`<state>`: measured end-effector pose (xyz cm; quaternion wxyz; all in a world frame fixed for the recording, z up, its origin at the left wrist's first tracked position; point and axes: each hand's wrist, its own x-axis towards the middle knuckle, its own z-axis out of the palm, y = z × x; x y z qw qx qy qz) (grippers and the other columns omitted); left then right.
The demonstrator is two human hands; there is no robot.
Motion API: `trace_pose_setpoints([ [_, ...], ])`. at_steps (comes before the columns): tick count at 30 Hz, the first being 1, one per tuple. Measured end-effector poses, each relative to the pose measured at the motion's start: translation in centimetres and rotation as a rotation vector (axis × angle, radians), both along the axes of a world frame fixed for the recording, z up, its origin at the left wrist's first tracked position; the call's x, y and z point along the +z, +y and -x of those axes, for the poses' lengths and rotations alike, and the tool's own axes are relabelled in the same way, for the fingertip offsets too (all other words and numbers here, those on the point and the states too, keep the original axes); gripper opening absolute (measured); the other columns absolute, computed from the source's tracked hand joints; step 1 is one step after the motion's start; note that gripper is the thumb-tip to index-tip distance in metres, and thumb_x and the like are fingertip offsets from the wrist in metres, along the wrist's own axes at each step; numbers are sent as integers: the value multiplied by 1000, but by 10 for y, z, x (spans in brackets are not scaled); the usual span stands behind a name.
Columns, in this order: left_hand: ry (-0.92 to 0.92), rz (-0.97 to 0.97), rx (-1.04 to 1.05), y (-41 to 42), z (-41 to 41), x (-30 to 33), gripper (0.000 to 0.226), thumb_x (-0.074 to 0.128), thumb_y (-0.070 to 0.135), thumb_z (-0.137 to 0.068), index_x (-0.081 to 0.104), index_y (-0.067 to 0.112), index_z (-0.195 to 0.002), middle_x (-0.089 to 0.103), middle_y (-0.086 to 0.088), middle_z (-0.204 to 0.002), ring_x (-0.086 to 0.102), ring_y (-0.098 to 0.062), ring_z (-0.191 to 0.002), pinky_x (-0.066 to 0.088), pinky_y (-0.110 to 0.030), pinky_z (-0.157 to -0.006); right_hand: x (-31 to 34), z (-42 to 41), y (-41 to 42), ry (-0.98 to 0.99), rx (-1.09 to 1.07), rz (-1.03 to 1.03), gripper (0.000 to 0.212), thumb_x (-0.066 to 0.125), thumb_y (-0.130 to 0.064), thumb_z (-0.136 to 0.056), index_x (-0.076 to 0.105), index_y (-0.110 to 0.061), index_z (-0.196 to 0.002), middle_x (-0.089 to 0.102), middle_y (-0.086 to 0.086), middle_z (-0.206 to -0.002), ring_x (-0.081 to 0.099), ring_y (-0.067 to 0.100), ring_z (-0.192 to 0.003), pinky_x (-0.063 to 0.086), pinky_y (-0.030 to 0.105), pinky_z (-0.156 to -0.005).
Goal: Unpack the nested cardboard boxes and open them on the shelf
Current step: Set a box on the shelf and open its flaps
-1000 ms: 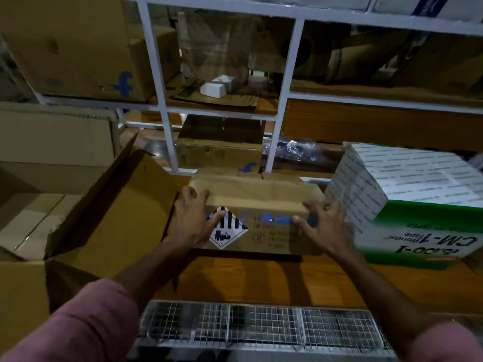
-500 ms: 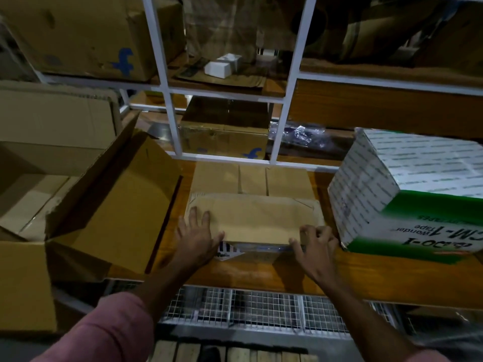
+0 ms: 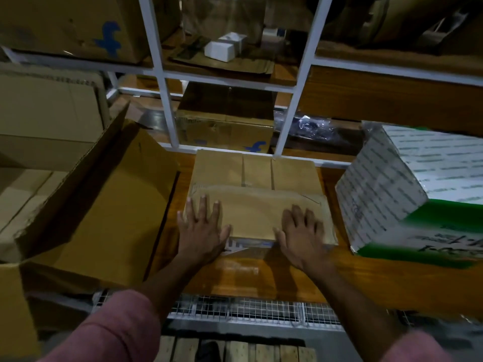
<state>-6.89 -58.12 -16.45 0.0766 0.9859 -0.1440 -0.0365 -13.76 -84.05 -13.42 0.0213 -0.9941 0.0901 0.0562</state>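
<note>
Wooden shelf (image 3: 261, 280), glossy orange-brown board in a white metal frame (image 3: 164, 100).

Biggest item: one large open cardboard box (image 3: 109, 205) at far left, plain brown corrugated, a flap standing up at an angle toward the middle.

Next, one white-and-green printed carton (image 3: 407, 194) at right, tilted, green band low on its near face, lettering upside down.

Between those two sits the task's flat cardboard box (image 3: 257, 178), brown, rectangular, lying on the shelf board. Its near top flap (image 3: 256, 212) is folded down flat; seams of two more flaps show behind it. A strip of a black-and-white striped label peeks below the flap's front edge.

Two hands, both on that near flap. Left hand (image 3: 202, 228) lies palm-down at the flap's left front corner, fingers straight and spread, pressing, not gripping. Right hand (image 3: 303, 236) lies palm-down at the right front corner, fingers extended, thumb at the front edge, also flat with nothing held.

Pink sleeves on both arms.

Behind the frame: one brown box with a blue logo (image 3: 227, 126), and two small white boxes (image 3: 224, 47) one level up.
</note>
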Motion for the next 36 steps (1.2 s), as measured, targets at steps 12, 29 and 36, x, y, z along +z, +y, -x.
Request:
trace_pose_setpoints([
  [12,-80,-5,-14,-30,-27,90,84,7,71,-95,13,18,-160,9,-12,-170,6,-37,-155,-2,-71,-115,87,-103,36,-240,57,-137,38,42,-47,-101,65,-18,-110,62,13,-113,61,31,-100,50,51,-92],
  [29,291,-18,-369,-50,49,68,40,53,35,-99,55,15,-134,66,-15,-124,63,-30,-105,54,-44,-91,50,10,45,338,205,-310,36,71,-29,-85,61,-18,-117,66,11,-111,63,34,-101,54,47,-84],
  [36,-19,-44,-425,-44,52,35,44,63,30,-96,49,16,-136,60,-9,-130,52,-29,-119,42,-43,-97,23,21,54,147,238,-57,57,68,-23,-88,48,-19,-141,59,10,-130,55,32,-123,41,44,-98],
])
